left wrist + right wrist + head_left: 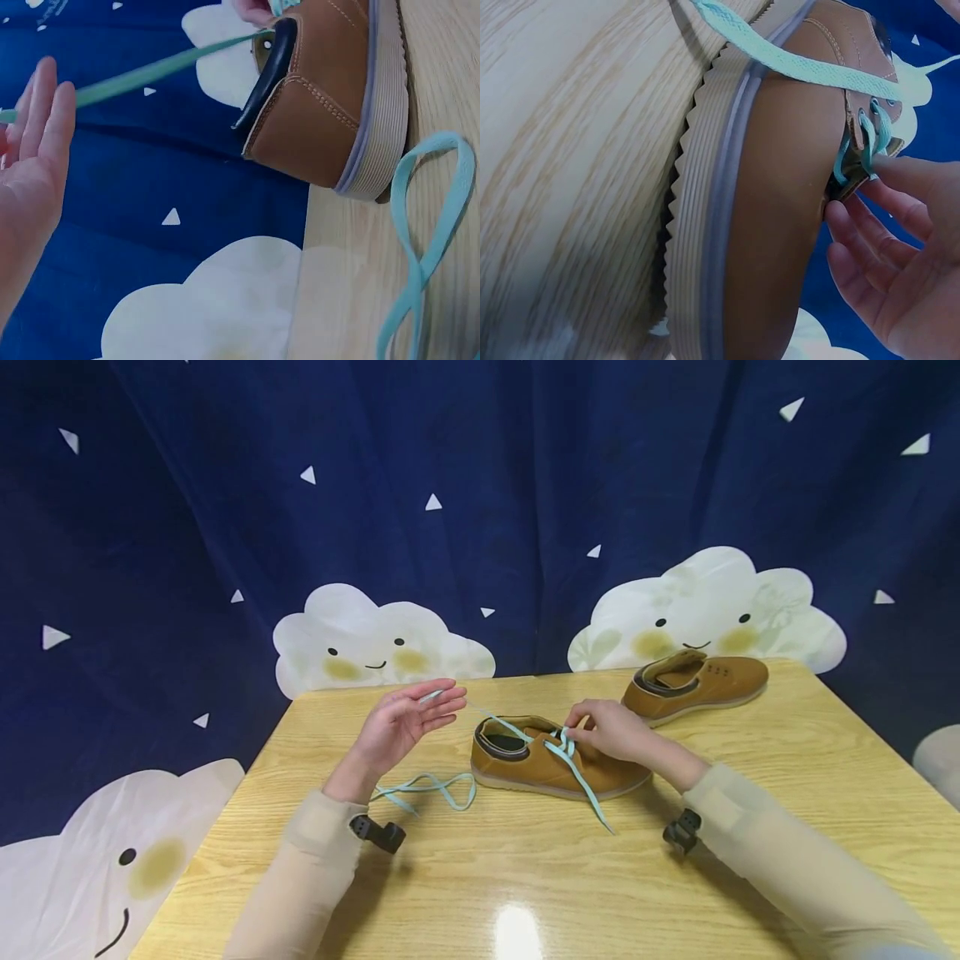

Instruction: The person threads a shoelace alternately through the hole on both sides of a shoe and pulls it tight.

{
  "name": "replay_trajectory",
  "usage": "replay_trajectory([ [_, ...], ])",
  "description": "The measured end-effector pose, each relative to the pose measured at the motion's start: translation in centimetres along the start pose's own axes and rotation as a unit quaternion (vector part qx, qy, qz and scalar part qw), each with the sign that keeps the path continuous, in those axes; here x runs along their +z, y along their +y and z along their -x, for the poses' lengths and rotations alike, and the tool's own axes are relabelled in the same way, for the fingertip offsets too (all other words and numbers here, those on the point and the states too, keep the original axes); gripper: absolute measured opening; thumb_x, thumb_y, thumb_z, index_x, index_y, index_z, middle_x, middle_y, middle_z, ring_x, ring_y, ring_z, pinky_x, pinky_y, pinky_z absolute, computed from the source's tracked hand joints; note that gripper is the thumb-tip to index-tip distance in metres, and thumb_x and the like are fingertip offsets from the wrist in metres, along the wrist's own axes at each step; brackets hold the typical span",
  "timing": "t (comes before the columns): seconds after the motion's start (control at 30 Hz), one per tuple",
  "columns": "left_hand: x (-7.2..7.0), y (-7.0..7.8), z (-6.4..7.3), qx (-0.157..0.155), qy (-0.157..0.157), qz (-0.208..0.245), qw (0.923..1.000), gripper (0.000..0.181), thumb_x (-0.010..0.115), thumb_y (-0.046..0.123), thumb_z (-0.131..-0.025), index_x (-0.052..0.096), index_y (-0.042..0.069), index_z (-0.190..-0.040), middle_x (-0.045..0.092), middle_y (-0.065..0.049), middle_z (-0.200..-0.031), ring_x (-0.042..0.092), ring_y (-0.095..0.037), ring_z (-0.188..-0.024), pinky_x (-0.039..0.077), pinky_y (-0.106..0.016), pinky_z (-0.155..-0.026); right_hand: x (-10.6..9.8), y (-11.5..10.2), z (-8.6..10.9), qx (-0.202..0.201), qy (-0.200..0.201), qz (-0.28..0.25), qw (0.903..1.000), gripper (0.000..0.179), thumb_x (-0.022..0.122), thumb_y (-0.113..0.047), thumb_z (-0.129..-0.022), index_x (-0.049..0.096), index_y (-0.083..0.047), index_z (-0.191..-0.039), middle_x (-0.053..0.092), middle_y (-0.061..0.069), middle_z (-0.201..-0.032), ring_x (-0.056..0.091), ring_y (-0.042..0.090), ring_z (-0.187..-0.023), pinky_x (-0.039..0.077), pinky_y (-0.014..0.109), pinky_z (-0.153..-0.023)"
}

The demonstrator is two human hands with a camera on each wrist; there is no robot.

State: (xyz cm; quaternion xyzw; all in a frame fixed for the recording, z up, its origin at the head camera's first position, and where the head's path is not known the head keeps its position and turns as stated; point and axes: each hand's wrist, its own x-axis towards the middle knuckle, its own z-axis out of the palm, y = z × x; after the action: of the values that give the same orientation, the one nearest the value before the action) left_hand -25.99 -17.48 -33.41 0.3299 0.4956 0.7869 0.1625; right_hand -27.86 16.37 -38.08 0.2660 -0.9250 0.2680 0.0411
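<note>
A brown shoe (558,774) with a light-blue shoelace (581,781) through its eyelets sits mid-table, toe to the right. Left of its heel, my left hand (401,722) is raised with the fingers extended. A length of shoelace (142,77) runs taut from the shoe to this hand and crosses the fingers; the thumb is mostly hidden in the left wrist view. At the shoe's opening, my right hand (907,247) pinches the lace loops (868,142) by the eyelets, its other fingers beside the upper. One lace end hangs over the shoe's near side onto the table.
A second brown shoe (697,687), with no lace in its eyelets, stands at the back right of the wooden table (442,893). Another loose light-blue lace length (442,785) lies looped beside the heel. A dark blue curtain (420,427) with clouds hangs behind.
</note>
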Motion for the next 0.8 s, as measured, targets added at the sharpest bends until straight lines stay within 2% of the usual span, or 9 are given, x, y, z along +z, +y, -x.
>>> replay_trajectory([
  [0.13, 0.7, -0.9, -0.6, -0.017, 0.069, -0.069, 0.9951, 0.032, 0.038, -0.004, -0.102, 0.054, -0.011, -0.129, 0.067, -0.009, -0.117, 0.063, -0.022, -0.110, 0.046, -0.036, -0.096, -0.1, 0.0, -0.1, 0.014, -0.008, -0.001, 0.9999, 0.004, 0.069, -0.017, -0.090, 0.069, -0.014, -0.088, 0.067, -0.002, -0.085, 0.062, 0.013, -0.074, 0.047, 0.034, -0.064],
  [0.23, 1.3, -1.9, -1.1, -0.017, 0.100, -0.136, 0.9855, 0.032, 0.046, 0.003, -0.103, 0.050, -0.021, -0.124, 0.071, -0.008, -0.104, 0.068, -0.020, -0.098, 0.047, -0.037, -0.095, -0.2, -0.1, -0.2, 0.032, -0.013, 0.005, 0.9994, 0.007, 0.067, -0.020, -0.091, 0.071, -0.015, -0.091, 0.067, -0.002, -0.086, 0.062, 0.014, -0.076, 0.046, 0.032, -0.062],
  [0.33, 1.7, -2.9, -1.8, -0.010, 0.116, -0.206, 0.9716, 0.029, 0.052, 0.006, -0.101, 0.059, -0.019, -0.114, 0.073, -0.008, -0.088, 0.070, -0.016, -0.077, 0.052, -0.035, -0.086, -0.3, -0.3, -0.3, 0.048, -0.016, 0.011, 0.9987, 0.015, 0.065, -0.029, -0.093, 0.073, -0.017, -0.094, 0.069, -0.003, -0.089, 0.062, 0.014, -0.077, 0.046, 0.032, -0.062],
  [0.4, 2.1, -3.4, -2.2, -0.007, 0.120, -0.266, 0.9566, 0.026, 0.055, 0.008, -0.100, 0.064, -0.015, -0.108, 0.071, -0.007, -0.082, 0.065, -0.015, -0.067, 0.054, -0.031, -0.075, -0.3, -0.4, -0.4, 0.053, -0.018, 0.013, 0.9984, 0.021, 0.064, -0.035, -0.093, 0.074, -0.017, -0.096, 0.069, -0.003, -0.090, 0.062, 0.013, -0.077, 0.047, 0.032, -0.062],
  [0.5, 2.7, -4.3, -3.0, -0.008, 0.122, -0.365, 0.9229, 0.021, 0.060, 0.013, -0.098, 0.071, -0.004, -0.100, 0.068, -0.004, -0.084, 0.057, -0.016, -0.068, 0.048, -0.026, -0.065, -0.3, -0.6, -0.5, 0.056, -0.017, 0.018, 0.9981, 0.023, 0.065, -0.038, -0.093, 0.075, -0.018, -0.096, 0.070, -0.005, -0.090, 0.061, 0.012, -0.075, 0.047, 0.032, -0.061],
  [0.6, 3.3, -5.1, -3.8, -0.002, 0.117, -0.450, 0.8851, 0.018, 0.064, 0.017, -0.096, 0.074, 0.003, -0.094, 0.066, 0.000, -0.089, 0.054, -0.017, -0.075, 0.044, -0.028, -0.064, -0.3, -0.7, -0.6, 0.054, -0.011, 0.023, 0.9982, 0.019, 0.067, -0.034, -0.092, 0.075, -0.018, -0.094, 0.070, -0.004, -0.088, 0.061, 0.011, -0.072, 0.046, 0.032, -0.059],
  [0.63, 3.5, -5.4, -4.1, 0.002, 0.115, -0.470, 0.8752, 0.016, 0.064, 0.018, -0.095, 0.075, 0.005, -0.093, 0.064, 0.000, -0.087, 0.053, -0.016, -0.076, 0.043, -0.028, -0.065, -0.3, -0.7, -0.6, 0.054, -0.009, 0.024, 0.9982, 0.018, 0.067, -0.033, -0.092, 0.076, -0.018, -0.093, 0.070, -0.004, -0.088, 0.061, 0.011, -0.071, 0.046, 0.032, -0.059],
  [0.73, 3.9, -6.1, -4.8, 0.001, 0.103, -0.507, 0.8557, 0.016, 0.064, 0.017, -0.095, 0.073, 0.006, -0.089, 0.062, 0.002, -0.086, 0.051, -0.015, -0.075, 0.043, -0.028, -0.066, -0.2, -0.7, -0.7, 0.050, -0.005, 0.029, 0.9983, 0.016, 0.066, -0.029, -0.093, 0.076, -0.017, -0.092, 0.071, 0.000, -0.091, 0.062, 0.014, -0.073, 0.048, 0.036, -0.062],
  [0.8, 4.1, -6.6, -5.1, -0.008, 0.093, -0.524, 0.8467, 0.016, 0.063, 0.017, -0.096, 0.072, 0.007, -0.087, 0.062, 0.002, -0.087, 0.051, -0.014, -0.075, 0.043, -0.028, -0.067, -0.2, -0.7, -0.8, 0.048, -0.005, 0.034, 0.9983, 0.017, 0.065, -0.028, -0.093, 0.076, -0.016, -0.092, 0.071, 0.001, -0.092, 0.064, 0.018, -0.078, 0.050, 0.039, -0.066],
])
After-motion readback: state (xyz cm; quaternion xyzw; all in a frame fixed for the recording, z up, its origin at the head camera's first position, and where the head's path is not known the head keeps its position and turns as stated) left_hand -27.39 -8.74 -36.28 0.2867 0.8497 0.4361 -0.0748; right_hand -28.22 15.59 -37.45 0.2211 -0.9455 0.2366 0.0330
